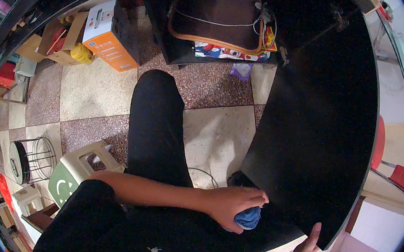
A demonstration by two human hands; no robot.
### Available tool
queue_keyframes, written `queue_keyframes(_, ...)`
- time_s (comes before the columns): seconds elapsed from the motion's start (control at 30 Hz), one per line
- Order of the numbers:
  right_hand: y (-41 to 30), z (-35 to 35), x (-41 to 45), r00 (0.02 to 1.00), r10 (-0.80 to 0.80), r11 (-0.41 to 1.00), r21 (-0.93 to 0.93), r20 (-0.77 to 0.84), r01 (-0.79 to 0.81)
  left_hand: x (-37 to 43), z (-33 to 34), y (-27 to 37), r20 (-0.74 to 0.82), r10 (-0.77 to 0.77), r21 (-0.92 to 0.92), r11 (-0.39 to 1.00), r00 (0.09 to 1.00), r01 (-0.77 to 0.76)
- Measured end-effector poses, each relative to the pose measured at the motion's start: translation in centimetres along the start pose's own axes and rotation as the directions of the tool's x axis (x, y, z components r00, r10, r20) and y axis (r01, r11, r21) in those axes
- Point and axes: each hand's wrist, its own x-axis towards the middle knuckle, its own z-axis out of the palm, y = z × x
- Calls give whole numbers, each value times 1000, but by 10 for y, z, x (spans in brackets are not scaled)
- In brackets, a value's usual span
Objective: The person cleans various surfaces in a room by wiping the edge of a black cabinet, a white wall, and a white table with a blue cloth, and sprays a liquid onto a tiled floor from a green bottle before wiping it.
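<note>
A balled blue cloth [247, 218] is in my left hand [231, 208], its fingers curled around it. That hand reaches in from the left, at the near left side of a large dark panel or tabletop [317, 140]. To the right, my right hand [307, 244] is at the panel's near corner, its thumb pointing up along the dark surface; its other fingers are hidden. Whether the right hand grips the edge cannot be seen.
A brown padded case [219, 15] with a white cable lies on a dark low stand ahead. An orange and white box [112, 43] and an open carton [62, 43] stand left. A green and beige stool [80, 166] and a wire-frame stool [22, 160] are nearer left.
</note>
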Motion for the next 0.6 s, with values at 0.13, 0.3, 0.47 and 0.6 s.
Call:
queue_keyframes(0.13, 16, -6, 12, 996, -47, 997, 58, -82, 52, -3, 3, -7, -63, 0, 9, 1000, 998, 0)
queue_keyframes(0.3, 37, -18, 14, 998, 20, 985, 170, -52, -11, 1, -1, -6, -62, -50, -66, 997, 997, 46)
queue_keyframes(0.47, 35, -11, 13, 998, 23, 981, 196, -59, -11, 1, 5, -17, -121, -13, -66, 998, 993, 5)
queue_keyframes(0.6, 33, -2, 17, 998, 0, 978, 206, -62, 13, -1, 1, -17, -145, -38, -72, 997, 989, 27)
